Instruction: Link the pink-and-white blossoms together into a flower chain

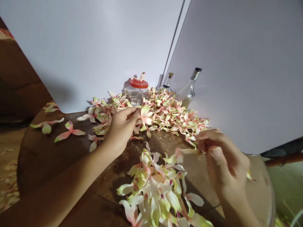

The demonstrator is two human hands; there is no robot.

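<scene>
My left hand (121,127) reaches over the round brown table (47,157) and pinches an artificial flower petal piece (145,117) at the edge of the loose petal pile (170,113). My right hand (221,157) is closed on the end of a strung garland of pink, white and green petals (156,186) that lies across the table's near side. Its thumb presses against the fingers, and a petal (183,152) sticks out to the left of them.
A clear jar with a red lid (136,91) stands behind the pile, with two glass bottles (189,90) beside it against white boards. Single petals (68,130) lie scattered on the table's left part. More petals litter the floor at the left.
</scene>
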